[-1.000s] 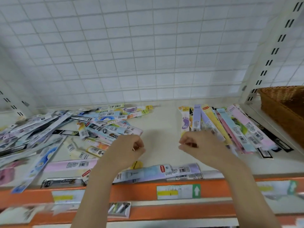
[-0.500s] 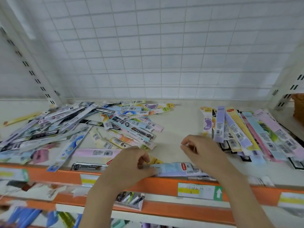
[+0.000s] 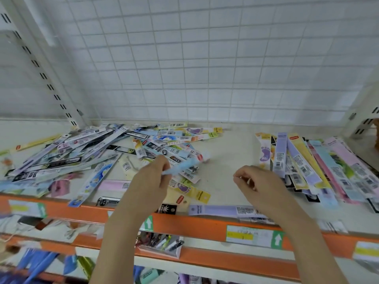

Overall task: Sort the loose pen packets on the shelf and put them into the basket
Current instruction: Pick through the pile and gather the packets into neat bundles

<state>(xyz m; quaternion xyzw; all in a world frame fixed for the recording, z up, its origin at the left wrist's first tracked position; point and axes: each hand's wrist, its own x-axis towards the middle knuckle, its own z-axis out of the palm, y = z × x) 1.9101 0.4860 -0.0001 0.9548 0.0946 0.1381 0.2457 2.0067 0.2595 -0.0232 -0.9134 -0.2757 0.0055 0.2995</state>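
Where we stood: with the shelf [image 3: 227, 160] in front of us, we faced a job far from finished, most packets still loose.
Left hand: our left hand [image 3: 152, 179] had its fingers [image 3: 164, 163] pinched on a light blue pen packet [image 3: 180, 166], held just above the pile's near edge; it was blurred, so we judged it in motion.
Right hand: our right hand [image 3: 258, 181] hung over the bare middle of the shelf, its fingers [image 3: 239, 177] curled loosely together around nothing we could see, probably ready to take the packet.
Loose pile: the unsorted heap [image 3: 86, 154] sprawled on the left, packets crossing at every angle.
Sorted row: the aligned packets [image 3: 311, 167] lay on the right, side by side and nearly parallel, likely so that we could lift them as one bundle.
Stray packet: a lilac packet [image 3: 221, 210] rested along the orange front edge [image 3: 194, 224], near our right wrist.
Basket: only a brown sliver [image 3: 376, 132] showed at the far right, beyond the shelf upright; we took it for the basket.
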